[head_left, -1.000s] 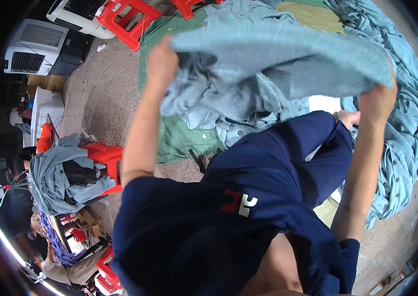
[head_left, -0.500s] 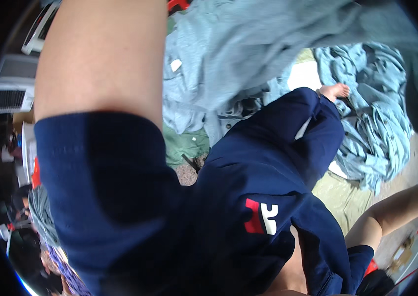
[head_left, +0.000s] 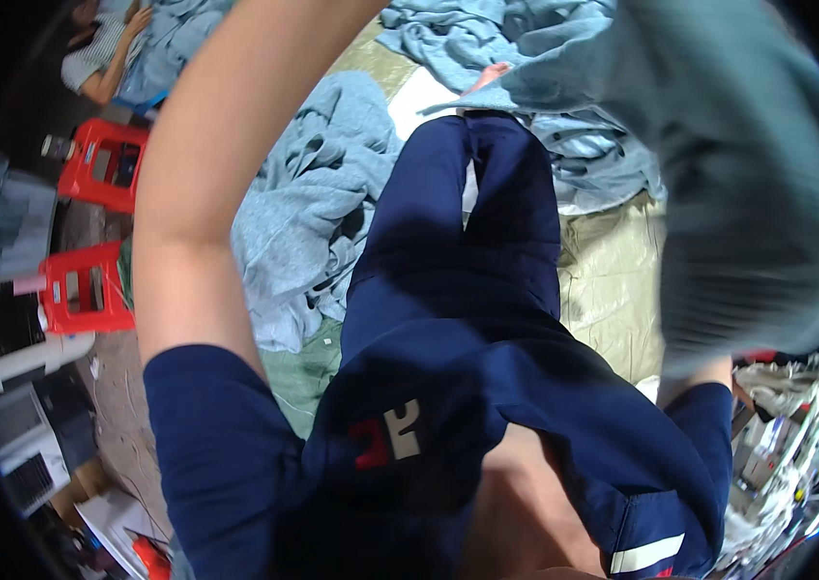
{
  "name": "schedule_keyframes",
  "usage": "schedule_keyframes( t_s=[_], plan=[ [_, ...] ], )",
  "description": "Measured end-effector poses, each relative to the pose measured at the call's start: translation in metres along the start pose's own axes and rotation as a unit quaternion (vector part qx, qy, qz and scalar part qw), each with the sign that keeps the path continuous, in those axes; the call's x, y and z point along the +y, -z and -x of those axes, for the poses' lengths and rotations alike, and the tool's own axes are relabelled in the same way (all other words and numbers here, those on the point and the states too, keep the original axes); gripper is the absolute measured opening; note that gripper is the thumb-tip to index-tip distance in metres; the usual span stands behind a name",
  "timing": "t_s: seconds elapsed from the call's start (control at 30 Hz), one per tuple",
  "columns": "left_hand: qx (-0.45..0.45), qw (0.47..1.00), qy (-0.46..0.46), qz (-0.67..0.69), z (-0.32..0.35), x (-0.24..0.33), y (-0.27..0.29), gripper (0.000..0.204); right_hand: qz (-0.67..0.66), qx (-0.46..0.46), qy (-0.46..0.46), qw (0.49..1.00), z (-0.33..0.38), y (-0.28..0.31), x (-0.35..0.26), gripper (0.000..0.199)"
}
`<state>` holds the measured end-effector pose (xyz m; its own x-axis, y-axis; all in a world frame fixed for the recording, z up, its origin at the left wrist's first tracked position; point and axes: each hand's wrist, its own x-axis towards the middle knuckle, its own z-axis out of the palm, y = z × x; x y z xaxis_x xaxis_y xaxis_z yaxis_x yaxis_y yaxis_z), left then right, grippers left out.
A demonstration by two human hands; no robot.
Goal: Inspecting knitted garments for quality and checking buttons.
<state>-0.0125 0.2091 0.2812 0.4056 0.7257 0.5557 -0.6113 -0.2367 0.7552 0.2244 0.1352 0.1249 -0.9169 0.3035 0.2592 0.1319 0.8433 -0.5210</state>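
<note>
A grey-blue knit-like garment (head_left: 758, 193) hangs raised at the right, partly smeared by motion, with its lower edge over my right upper arm. My left arm (head_left: 206, 184) reaches up past the top edge, so my left hand is out of sight. My right forearm and hand are hidden behind the garment. Below it, more grey-blue garments (head_left: 593, 159) lie heaped beyond my knees. Another crumpled garment pile (head_left: 308, 213) rests beside my legs on the left.
Olive sheeting (head_left: 613, 280) and green cloth (head_left: 303, 382) cover the floor around me. Two red stools (head_left: 90, 290) stand at the left near white box-shaped appliances (head_left: 18, 329). Another person (head_left: 105, 68) sits at the far left with similar cloth. Cluttered whitish goods (head_left: 777, 454) lie at the right.
The raised garment has swung from across the top to the right side and now covers my right forearm. My left arm shows more of its length. The whole view has turned.
</note>
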Motion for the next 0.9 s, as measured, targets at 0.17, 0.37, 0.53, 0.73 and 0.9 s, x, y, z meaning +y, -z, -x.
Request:
schedule_keyframes(
  t_s=[0.17,0.37,0.53,0.73,0.9],
  plan=[
    [0.127,0.978,0.161,-0.027,0.184,-0.033,0.09,0.028,-0.184,0.091,0.116,0.972,-0.062,-0.074,-0.093,0.049],
    [0.24,0.814,0.437,-0.297,0.349,-0.037,0.096,0.021,-0.44,-0.308,0.059,0.841,-0.115,-0.161,-0.103,0.055],
    [0.435,0.691,0.506,-0.279,0.394,-0.066,0.055,0.02,-0.151,0.085,-0.051,0.984,-0.068,-0.108,0.034,0.034],
    [0.594,0.757,0.267,-0.055,0.399,-0.083,0.034,0.029,-0.023,0.135,-0.412,0.901,0.099,-0.112,0.22,0.051],
    [0.637,0.755,0.07,0.136,0.424,-0.053,0.068,0.037,-0.272,0.195,-0.541,0.772,0.17,-0.183,0.272,0.026]
  ],
)
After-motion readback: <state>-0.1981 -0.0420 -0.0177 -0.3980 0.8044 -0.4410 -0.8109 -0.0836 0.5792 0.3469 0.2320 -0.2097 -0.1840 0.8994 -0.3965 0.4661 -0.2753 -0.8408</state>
